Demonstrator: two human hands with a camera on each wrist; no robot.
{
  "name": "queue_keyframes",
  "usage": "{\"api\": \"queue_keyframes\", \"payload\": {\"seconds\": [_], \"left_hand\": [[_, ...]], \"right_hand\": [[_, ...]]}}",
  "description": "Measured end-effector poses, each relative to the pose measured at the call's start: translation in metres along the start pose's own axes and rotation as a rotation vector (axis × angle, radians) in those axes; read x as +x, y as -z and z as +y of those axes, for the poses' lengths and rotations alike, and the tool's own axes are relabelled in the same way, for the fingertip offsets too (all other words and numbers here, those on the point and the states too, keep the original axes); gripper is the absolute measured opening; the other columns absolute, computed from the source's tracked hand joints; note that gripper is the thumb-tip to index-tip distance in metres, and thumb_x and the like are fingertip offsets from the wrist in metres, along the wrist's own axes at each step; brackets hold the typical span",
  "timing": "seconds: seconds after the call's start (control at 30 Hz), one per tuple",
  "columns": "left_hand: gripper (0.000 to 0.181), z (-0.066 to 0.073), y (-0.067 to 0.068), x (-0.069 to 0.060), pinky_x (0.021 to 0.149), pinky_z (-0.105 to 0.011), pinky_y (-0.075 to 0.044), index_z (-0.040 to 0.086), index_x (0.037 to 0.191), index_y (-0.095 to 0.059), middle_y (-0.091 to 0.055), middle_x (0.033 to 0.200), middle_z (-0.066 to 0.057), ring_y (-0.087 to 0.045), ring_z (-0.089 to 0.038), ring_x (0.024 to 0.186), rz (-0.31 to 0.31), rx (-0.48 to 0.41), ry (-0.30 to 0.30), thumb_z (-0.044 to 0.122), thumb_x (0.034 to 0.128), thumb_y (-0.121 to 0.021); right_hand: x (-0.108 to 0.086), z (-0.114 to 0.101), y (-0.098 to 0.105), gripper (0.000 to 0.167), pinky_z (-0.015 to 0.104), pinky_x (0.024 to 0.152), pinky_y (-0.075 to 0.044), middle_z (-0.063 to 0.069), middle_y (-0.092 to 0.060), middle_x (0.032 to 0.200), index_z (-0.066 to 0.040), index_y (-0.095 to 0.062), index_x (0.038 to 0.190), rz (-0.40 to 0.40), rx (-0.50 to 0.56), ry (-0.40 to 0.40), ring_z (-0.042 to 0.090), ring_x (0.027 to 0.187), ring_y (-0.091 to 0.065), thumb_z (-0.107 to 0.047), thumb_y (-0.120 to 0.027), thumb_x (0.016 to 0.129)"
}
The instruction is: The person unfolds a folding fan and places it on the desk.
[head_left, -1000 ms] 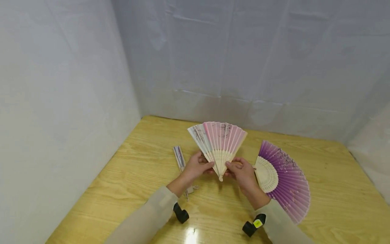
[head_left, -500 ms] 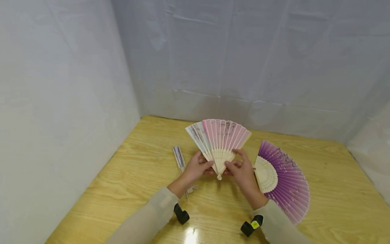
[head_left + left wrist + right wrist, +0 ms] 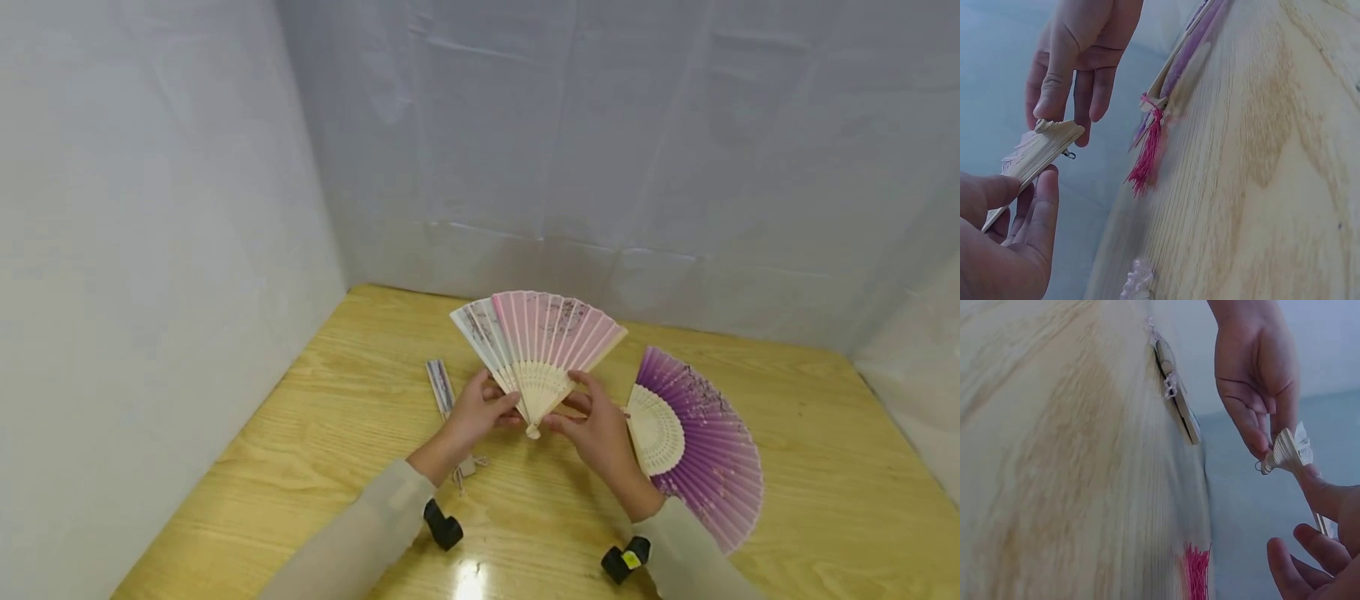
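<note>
A partly spread folding fan (image 3: 558,333), pink with a pale grey-white section on its left, is held up over the table by both hands. My left hand (image 3: 476,410) pinches its left ribs, thumb in front and fingers behind. On the other side my right hand (image 3: 600,429) grips the right edge, with the thumb low near the pivot and the index finger higher up. The left wrist view shows the rib ends (image 3: 1044,147) edge-on with a small metal ring at the pivot. Fingers behind the fan are partly hidden in the head view.
A purple folding fan (image 3: 712,442) lies spread on the wooden table (image 3: 300,467) to the right; its pink tassel (image 3: 1147,150) shows in the left wrist view. A closed folding fan (image 3: 441,387) with a pale cord lies beyond my left forearm. White sheets (image 3: 480,167) wall the back and sides.
The pink fan has spread wider, its right edge moving right and its pivot slightly left. My right index finger has moved up along the ribs. The fans on the table have stayed put.
</note>
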State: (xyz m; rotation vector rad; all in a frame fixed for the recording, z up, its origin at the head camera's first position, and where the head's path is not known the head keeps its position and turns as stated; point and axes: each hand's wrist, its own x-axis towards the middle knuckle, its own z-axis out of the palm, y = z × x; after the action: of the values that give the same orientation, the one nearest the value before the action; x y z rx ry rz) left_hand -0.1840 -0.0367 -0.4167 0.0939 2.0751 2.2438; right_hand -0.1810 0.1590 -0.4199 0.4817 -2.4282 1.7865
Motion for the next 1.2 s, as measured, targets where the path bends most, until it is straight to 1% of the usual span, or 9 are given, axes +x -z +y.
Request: {"api": "queue_keyframes", "payload": {"seconds": [0.17,0.3,0.43,0.53,0.67,0.87,0.97,1.1,1.2], "left_hand": [[0.034,0.0015,0.001,-0.0001,0.083,-0.047,-0.057,-0.004,0.127,-0.043,-0.064,0.092,-0.016,-0.065,-0.016,0.072,-0.01,-0.009,-0.007,-0.001,0.0964,-0.057],[0.037,0.0024,0.0018,-0.0002,0.075,-0.036,-0.06,-0.003,0.129,-0.043,-0.063,0.089,-0.013,-0.065,-0.014,0.07,-0.01,-0.007,-0.008,-0.002,0.0955,-0.058],[0.042,0.0044,0.003,-0.0015,0.075,-0.037,-0.06,-0.003,0.134,-0.042,-0.063,0.089,-0.013,-0.065,-0.013,0.069,-0.01,0.002,-0.007,-0.002,0.0951,-0.058],[0.043,0.0049,0.0039,-0.0023,0.078,-0.042,-0.059,-0.002,0.135,-0.042,-0.063,0.089,-0.013,-0.065,-0.013,0.068,-0.005,0.008,0.001,-0.002,0.0952,-0.058],[0.041,0.0037,0.0038,-0.0025,0.075,-0.037,-0.06,-0.003,0.133,-0.042,-0.063,0.088,-0.013,-0.065,-0.012,0.068,0.0,0.002,-0.002,-0.003,0.0948,-0.058],[0.039,0.0016,0.003,-0.0012,0.079,-0.043,-0.059,-0.004,0.13,-0.043,-0.063,0.088,-0.014,-0.064,-0.012,0.067,-0.001,0.004,-0.007,-0.004,0.0946,-0.058],[0.04,0.0002,0.0041,-0.0001,0.079,-0.043,-0.059,-0.004,0.131,-0.042,-0.063,0.088,-0.013,-0.064,-0.013,0.068,-0.006,0.006,-0.005,-0.004,0.0945,-0.058],[0.041,0.0,0.0054,0.0006,0.077,-0.04,-0.059,-0.004,0.131,-0.042,-0.062,0.087,-0.012,-0.064,-0.013,0.068,-0.011,0.002,-0.002,-0.006,0.0934,-0.059],[0.042,0.001,0.0065,0.001,0.077,-0.042,-0.059,-0.004,0.13,-0.042,-0.061,0.086,-0.011,-0.064,-0.013,0.068,-0.011,0.004,-0.002,-0.007,0.0924,-0.06]], "right_hand": [[-0.0019,-0.0013,-0.0002,0.067,0.035,0.066,-0.06,0.023,-0.068,0.112,0.0,-0.048,0.134,0.067,-0.142,0.079,0.027,0.072,-0.072,-0.012,-0.081,0.076],[-0.003,-0.0004,-0.001,0.052,0.035,0.063,-0.06,0.021,-0.071,0.102,0.001,-0.057,0.118,0.123,-0.254,0.172,0.024,0.07,-0.072,-0.015,-0.083,0.075],[-0.0029,0.0004,-0.0012,0.044,0.03,0.059,-0.058,0.011,-0.071,0.081,-0.001,-0.06,0.104,0.16,-0.357,0.216,0.019,0.067,-0.069,-0.02,-0.085,0.074],[-0.0024,0.0013,-0.0012,0.045,0.027,0.054,-0.05,0.003,-0.062,0.071,-0.002,-0.062,0.097,0.194,-0.477,0.234,0.014,0.062,-0.058,-0.027,-0.087,0.07],[-0.0021,0.0036,-0.0012,0.048,0.03,0.058,-0.039,0.006,-0.051,0.073,-0.003,-0.064,0.089,0.258,-0.602,0.307,0.019,0.065,-0.046,-0.034,-0.09,0.064],[-0.0006,0.0079,0.0005,0.049,0.049,0.075,-0.037,0.012,-0.053,0.089,-0.008,-0.062,0.078,0.359,-0.669,0.441,0.033,0.083,-0.047,-0.038,-0.093,0.054],[-0.0006,0.0084,0.0021,0.054,0.05,0.076,-0.039,0.01,-0.055,0.086,-0.008,-0.061,0.076,0.345,-0.691,0.468,0.032,0.083,-0.05,-0.055,-0.081,0.061],[-0.0013,0.0075,0.0041,0.068,0.045,0.069,-0.041,0.005,-0.053,0.075,-0.008,-0.059,0.073,0.313,-0.737,0.465,0.027,0.073,-0.051,-0.075,-0.051,0.07],[-0.0001,0.0072,0.0046,0.067,0.04,0.063,-0.039,0.002,-0.049,0.068,-0.009,-0.056,0.07,0.285,-0.767,0.45,0.023,0.065,-0.047,-0.076,-0.056,0.068]]}}
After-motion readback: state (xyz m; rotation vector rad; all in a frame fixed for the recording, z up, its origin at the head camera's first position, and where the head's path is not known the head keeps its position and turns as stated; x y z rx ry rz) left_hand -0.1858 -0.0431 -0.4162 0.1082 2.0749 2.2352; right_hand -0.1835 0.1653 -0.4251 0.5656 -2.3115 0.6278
